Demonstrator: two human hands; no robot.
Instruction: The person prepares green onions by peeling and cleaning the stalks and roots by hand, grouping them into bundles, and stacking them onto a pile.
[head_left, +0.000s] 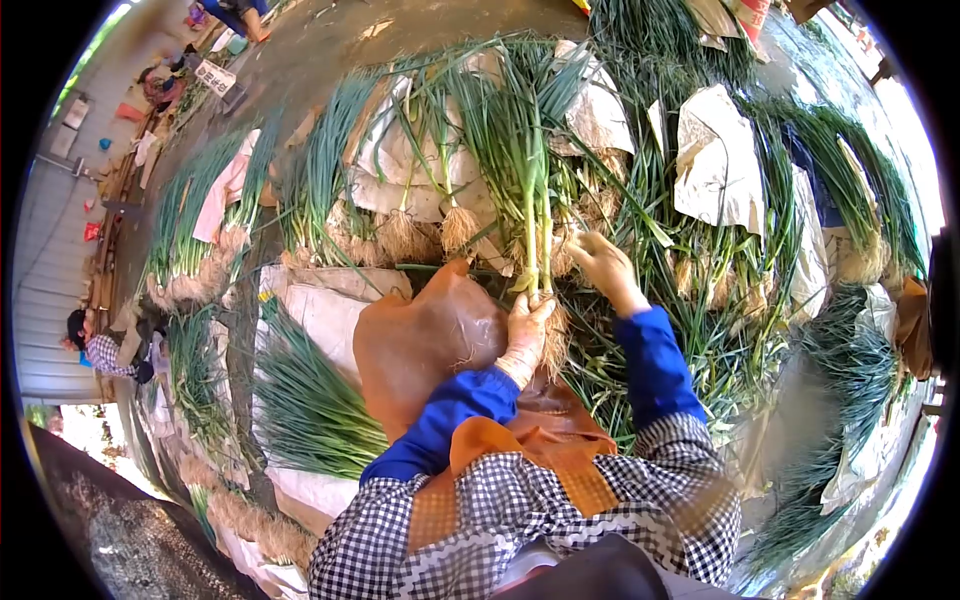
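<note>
My left hand [527, 335] is wrapped round the lower stems of a few long green onions [530, 215], just above their roots. Their leaves stretch away from me over other bundles, and pale stringy roots [556, 340] hang beside the hand. To the right, my right hand [603, 265] is raised near the stems, its fingers bent and apart from them; whether it pinches anything is too small to tell. A brown apron [430, 325] covers my lap under the left hand.
Bundles of green onions [335, 165] with pale cloths [718, 160] lie in a row ahead. Another pile [315, 390] rests on sacking at the left. Loose leaves [640, 345] lie at the right. A person [105, 352] is at the far left, another person [240, 15] at the top.
</note>
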